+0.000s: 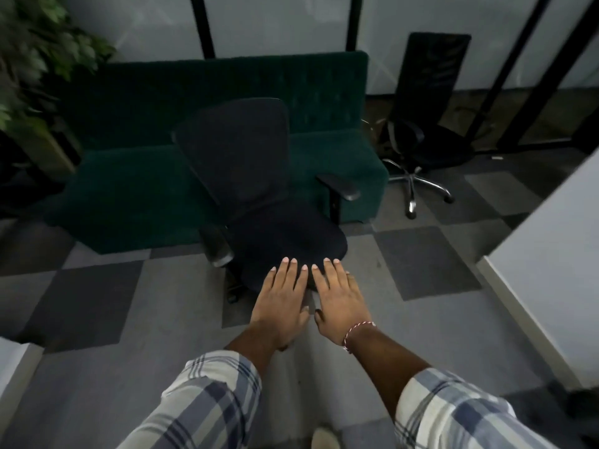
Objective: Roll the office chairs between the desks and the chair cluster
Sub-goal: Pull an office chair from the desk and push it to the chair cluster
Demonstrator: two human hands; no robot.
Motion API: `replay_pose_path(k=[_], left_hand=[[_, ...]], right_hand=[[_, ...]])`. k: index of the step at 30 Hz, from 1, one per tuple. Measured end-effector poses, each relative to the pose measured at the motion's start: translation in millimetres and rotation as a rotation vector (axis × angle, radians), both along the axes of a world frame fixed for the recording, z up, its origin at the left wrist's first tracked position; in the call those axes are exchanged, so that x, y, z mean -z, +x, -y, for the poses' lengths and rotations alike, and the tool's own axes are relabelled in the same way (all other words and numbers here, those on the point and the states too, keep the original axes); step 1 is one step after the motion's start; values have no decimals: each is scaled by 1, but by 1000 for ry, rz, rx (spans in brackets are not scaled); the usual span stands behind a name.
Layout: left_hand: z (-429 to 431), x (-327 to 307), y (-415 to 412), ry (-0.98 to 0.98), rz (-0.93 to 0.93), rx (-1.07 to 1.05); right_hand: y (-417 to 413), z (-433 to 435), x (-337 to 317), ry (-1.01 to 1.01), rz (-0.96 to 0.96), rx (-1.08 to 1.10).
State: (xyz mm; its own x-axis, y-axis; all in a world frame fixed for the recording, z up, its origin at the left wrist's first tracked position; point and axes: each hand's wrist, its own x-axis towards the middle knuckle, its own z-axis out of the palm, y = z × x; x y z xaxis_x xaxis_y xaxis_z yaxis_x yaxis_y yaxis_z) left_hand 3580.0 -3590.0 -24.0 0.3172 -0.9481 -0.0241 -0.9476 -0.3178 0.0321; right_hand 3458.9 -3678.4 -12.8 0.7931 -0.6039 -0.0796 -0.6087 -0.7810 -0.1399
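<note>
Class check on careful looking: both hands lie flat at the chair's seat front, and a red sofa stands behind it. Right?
No. The head view shows the sofa behind the chair is dark green, not red; the rest holds.

1. The floor (155, 335) is carpet in light grey and dark grey squares.
2. A black office chair (259, 189) stands on it mid-room, close in front of a dark green sofa (129, 176) set by the wall.
3. A second chair (428, 124), black with a chrome star base, stands right of the sofa.
4. A white bench (551, 270) stands at the right edge, and a leafy plant (32, 59) at the far left.
</note>
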Motion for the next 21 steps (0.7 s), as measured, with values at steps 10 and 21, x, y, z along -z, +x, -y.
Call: replay_pose_path(k=[10,21], left_hand=[[22,-2,145,-37,12,-188],[18,-9,380,-41,46,-115]], right_hand=[[171,40,-2,-58,6,-212],[392,26,-3,-18,74,-156]])
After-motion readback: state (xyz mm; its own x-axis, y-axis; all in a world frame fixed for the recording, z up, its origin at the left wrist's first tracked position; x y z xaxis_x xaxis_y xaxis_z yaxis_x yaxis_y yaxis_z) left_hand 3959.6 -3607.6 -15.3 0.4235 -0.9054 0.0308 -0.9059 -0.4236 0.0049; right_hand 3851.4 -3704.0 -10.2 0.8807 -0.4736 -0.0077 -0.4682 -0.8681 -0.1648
